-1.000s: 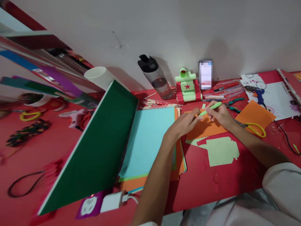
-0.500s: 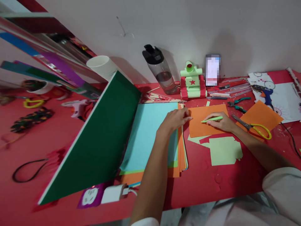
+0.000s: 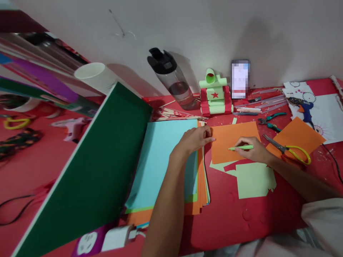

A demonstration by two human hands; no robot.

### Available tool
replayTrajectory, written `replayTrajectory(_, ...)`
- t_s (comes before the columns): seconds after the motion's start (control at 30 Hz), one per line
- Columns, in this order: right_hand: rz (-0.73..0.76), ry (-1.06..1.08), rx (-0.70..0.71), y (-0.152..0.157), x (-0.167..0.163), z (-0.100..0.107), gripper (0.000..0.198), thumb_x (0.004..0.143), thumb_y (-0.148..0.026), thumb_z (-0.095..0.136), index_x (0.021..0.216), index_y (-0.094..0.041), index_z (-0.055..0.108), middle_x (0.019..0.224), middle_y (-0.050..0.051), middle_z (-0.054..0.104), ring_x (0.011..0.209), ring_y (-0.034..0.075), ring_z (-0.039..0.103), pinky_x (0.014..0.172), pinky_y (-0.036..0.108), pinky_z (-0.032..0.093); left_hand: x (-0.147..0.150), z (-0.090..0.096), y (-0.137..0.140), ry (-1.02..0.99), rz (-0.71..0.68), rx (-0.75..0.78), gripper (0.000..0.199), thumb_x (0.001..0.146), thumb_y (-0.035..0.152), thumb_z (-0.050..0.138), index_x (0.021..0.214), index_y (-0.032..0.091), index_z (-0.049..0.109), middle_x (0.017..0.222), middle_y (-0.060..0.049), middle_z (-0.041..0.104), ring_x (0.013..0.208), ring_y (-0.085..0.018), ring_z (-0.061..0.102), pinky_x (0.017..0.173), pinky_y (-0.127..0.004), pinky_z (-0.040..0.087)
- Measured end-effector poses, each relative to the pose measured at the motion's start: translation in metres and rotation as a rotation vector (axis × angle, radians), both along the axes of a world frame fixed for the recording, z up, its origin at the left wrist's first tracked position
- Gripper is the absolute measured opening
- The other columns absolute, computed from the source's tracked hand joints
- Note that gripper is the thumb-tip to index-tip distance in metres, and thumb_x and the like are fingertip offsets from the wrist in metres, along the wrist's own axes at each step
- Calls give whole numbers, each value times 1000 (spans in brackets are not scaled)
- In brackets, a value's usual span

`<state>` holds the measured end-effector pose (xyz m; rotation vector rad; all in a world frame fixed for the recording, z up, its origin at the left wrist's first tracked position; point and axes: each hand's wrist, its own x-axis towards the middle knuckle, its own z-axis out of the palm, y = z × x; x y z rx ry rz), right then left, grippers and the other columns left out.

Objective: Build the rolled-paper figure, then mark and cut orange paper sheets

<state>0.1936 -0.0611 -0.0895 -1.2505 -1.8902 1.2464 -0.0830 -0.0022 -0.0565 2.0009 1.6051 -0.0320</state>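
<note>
Orange sheet [image 3: 221, 139] flat on the bench [image 3: 227, 221]. Right hand [image 3: 252, 149] clamped on a green pen [image 3: 245, 146], tip over the sheet; contact too fine to tell. Left hand [image 3: 193, 139] at the sheet's left edge, fingers loosely bent, slightly apart, nothing seen gripped.

Risks, as judged: sheet may swivel if that edge goes unsteadied; pale green scrap [image 3: 220, 166] poking out beneath its near edge could make a line jump. Scissors [image 3: 297, 153] near the right forearm; a careless sweep might knock them.

Count: pen, one; loose orange sheets, two; pliers [image 3: 279, 116], one; bottle [image 3: 178, 87], one; phone [image 3: 240, 80], one.
</note>
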Motion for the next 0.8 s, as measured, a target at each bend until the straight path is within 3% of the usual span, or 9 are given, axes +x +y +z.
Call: replayTrajectory(0.8,-26,-29,-58,-1,-2,5,13,88,-33,71,88,-20,73,76,0,72,65,14,61,60,25,45,-2,1,0,-9,13,-9,21,90,46,74,96,28,64,89,1,75,84,-23,70,69,-32,40)
